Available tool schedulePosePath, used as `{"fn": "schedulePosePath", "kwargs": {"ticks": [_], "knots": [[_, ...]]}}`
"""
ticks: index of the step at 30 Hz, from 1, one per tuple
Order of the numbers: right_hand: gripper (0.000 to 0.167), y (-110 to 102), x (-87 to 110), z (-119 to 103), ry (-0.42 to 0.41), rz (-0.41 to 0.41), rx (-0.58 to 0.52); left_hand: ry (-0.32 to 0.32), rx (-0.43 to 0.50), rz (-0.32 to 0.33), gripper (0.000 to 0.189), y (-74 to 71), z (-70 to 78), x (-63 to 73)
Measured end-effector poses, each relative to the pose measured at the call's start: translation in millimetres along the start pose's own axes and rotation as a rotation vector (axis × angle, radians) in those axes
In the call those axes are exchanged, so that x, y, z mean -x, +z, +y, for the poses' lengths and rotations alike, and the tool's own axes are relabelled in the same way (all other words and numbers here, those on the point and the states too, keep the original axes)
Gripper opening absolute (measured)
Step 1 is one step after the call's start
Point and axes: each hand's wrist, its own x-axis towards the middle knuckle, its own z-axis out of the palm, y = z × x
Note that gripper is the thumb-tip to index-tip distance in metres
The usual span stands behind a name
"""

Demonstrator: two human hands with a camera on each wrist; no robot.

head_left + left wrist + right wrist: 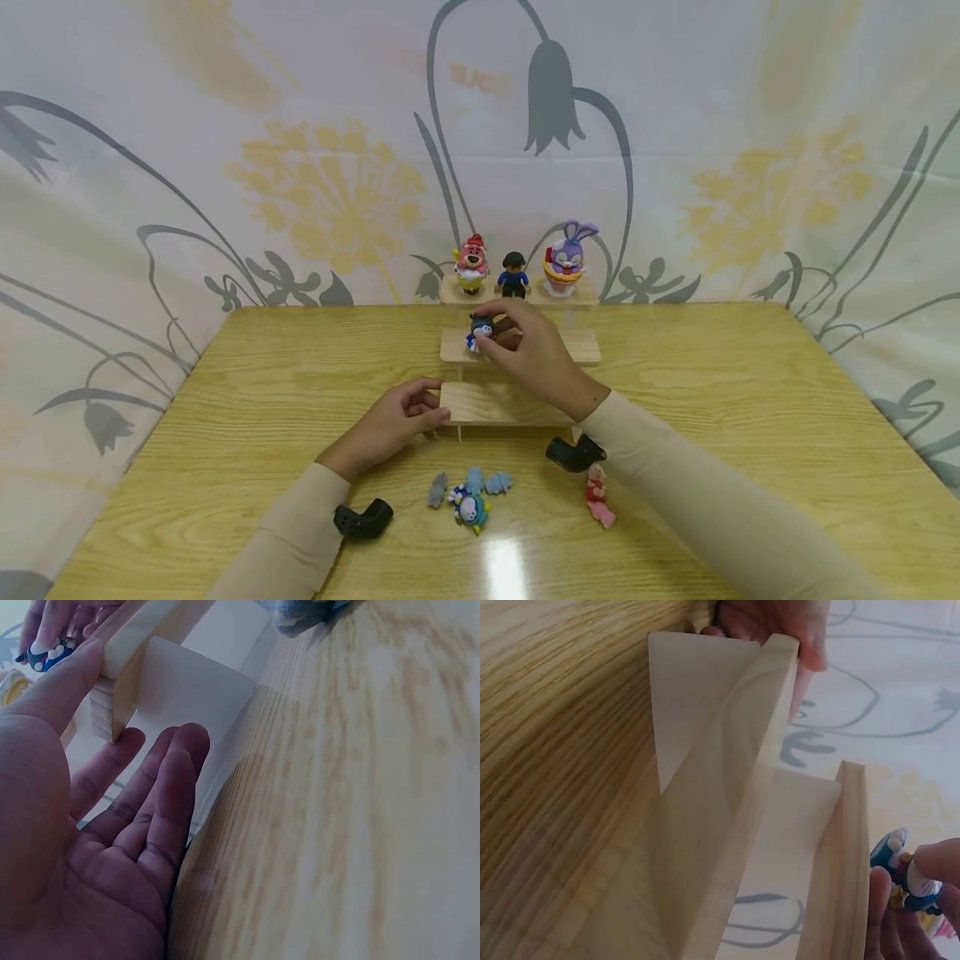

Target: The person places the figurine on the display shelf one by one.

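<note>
Dark-capped figurine (478,327): probably light, stiff, slippery; best taken round the body. Right hand (534,348) is pinching it near left edge of middle shelf (581,347); left hand (393,423) is gripping lowest shelf's left edge (448,402).

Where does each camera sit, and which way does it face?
Head: on the head, forward and down at the wooden stand; left hand, right hand and sleeves show.
Left wrist: on that wrist, toward the wooden stand's end; left hand large, right hand top left.
Right wrist: on that wrist, across the wooden stand; right hand lower right, left hand at top.
Both wrist views share the held figurine.
</note>
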Motion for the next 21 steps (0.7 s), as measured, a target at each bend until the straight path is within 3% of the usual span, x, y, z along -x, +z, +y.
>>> {"fn": "schedulePosePath", "kwargs": {"ticks": [9,21], "knots": [[0.032,3.6,-3.1,3.5,-0.050,0.059,0.098,0.004,-0.001,0.004,0.063,1.3,1.7,0.6],[0.044,4.6,-4.0,6.0,-0.025,0.046,0.099,-0.002,-0.002,0.005,0.062,-0.4,-0.7,0.2]]}}
